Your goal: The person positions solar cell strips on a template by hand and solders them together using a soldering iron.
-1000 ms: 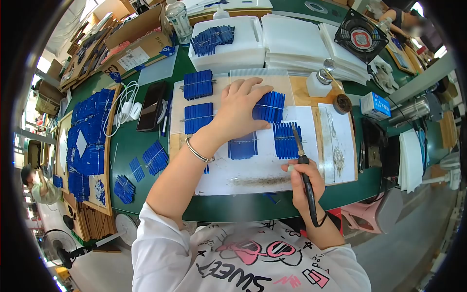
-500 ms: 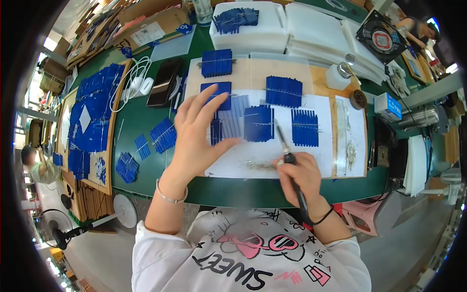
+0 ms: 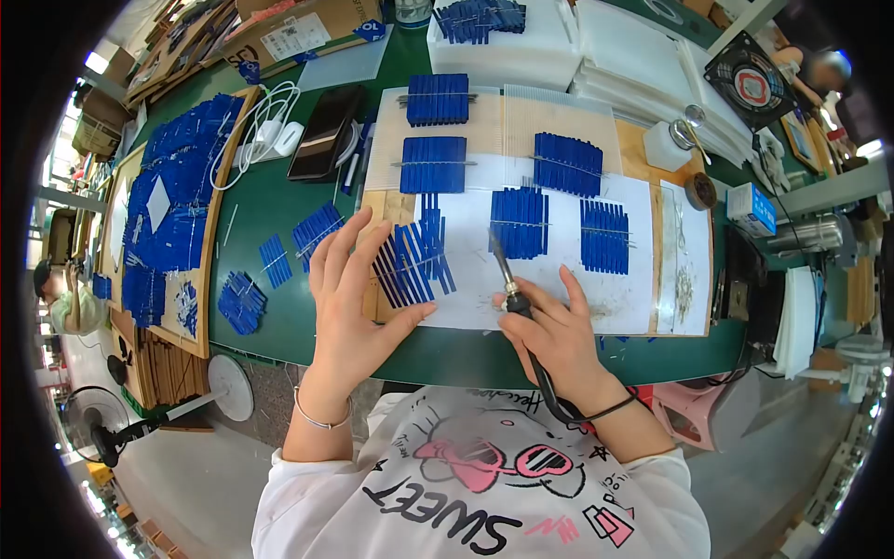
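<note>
My left hand [image 3: 358,293] is open, thumb and fingers spread around the left side of a fanned group of narrow blue strips [image 3: 402,266]. Its fingertips are close to the strips; I cannot tell whether they touch. My right hand [image 3: 562,337] is closed on a soldering iron [image 3: 509,284], index finger raised. The iron's tip points up toward a row of blue strips [image 3: 520,224] crossed by a thin wire. Similar wired rows lie around it: one to the right [image 3: 605,237], one upper right [image 3: 568,166], and one above the fanned strips [image 3: 433,165].
A white sheet [image 3: 466,303] covers part of the wooden board. Left are a phone [image 3: 326,132], white cable [image 3: 250,149] and a board piled with blue strips [image 3: 172,210]. Right are a bottle [image 3: 666,146], round tin [image 3: 700,191] and small fan [image 3: 748,79].
My left hand has moved down from above the work and the strips beside it now lie fanned out. My right hand and the soldering iron have shifted slightly left, its index finger now lifted.
</note>
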### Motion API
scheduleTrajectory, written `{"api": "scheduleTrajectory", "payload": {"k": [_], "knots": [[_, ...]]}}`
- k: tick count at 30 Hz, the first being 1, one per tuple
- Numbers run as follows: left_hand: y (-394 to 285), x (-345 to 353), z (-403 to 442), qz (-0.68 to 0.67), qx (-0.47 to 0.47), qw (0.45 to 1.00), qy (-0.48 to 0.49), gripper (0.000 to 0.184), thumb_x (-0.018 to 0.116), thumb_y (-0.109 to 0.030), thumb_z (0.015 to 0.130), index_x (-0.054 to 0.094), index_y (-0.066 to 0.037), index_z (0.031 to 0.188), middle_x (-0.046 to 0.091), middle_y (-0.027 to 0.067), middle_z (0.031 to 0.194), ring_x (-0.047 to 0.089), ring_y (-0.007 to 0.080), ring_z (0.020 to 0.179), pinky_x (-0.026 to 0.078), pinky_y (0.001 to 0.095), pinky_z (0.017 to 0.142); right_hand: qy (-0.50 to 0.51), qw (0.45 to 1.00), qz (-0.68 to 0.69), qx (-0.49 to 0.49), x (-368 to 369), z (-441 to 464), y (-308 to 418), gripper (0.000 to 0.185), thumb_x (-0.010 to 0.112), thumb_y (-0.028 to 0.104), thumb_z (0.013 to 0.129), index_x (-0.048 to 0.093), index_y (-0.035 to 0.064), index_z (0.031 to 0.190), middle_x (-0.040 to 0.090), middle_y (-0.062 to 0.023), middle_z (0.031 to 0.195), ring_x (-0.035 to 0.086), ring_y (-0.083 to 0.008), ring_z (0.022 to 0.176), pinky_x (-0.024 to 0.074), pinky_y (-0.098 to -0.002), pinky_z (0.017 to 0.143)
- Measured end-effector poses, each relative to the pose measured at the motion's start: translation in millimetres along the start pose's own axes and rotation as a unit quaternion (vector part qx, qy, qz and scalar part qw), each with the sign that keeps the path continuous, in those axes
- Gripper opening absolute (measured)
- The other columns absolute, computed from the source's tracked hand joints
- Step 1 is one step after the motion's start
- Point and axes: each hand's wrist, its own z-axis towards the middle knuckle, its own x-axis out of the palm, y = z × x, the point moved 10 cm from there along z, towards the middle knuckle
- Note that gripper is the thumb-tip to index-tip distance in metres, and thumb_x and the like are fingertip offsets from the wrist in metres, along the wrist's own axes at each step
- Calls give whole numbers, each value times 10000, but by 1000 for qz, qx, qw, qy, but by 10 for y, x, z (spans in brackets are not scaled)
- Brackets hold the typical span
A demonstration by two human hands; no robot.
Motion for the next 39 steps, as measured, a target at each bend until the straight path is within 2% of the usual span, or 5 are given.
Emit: {"api": "scheduleTrajectory", "payload": {"k": [9,14,31,34,39], "knots": [[-79,-103,-44,9,12,1000,-2,851,899,-236,588,537,-73,1341,458,163,1434,408,393,1284,314,483,1086,-45,996,48,67,41,222,-191,256,646,-15,842,580,107,1057,700,-97,1166,610,-281,1196,244,-533,1142],[-419,415,-108,-80,67,990,98,856,901,-226,562,545,-76,1325,450,176,1429,415,399,1278,328,497,1064,-168,957,193,135,-348,-198,-557,178,548,-16,965,496,27,1130,609,-213,1150,690,-290,1042,541,-336,881],[-745,918,-144,-83,96,979,161,843,897,-255,573,559,-68,1322,430,154,1457,387,370,1301,333,476,1063,-175,918,277,224,-505,-266,-799,222,564,-42,953,489,20,1153,626,-210,1156,698,-252,1007,539,-312,868],[-775,935,-112,-72,103,980,154,845,890,-271,582,554,-64,1329,432,153,1454,394,365,1294,335,476,1059,-148,970,124,145,-647,-130,-629,217,577,-58,936,504,13,1128,641,-203,1135,697,-255,996,531,-304,849],[-680,858,-190,-65,105,983,137,812,876,-312,610,566,-81,1324,448,149,1441,424,360,1267,348,483,1046,-71,991,-32,105,-637,-272,-550,179,596,-35,902,548,76,1034,742,-135,931,691,-268,973,424,-450,998]]}}
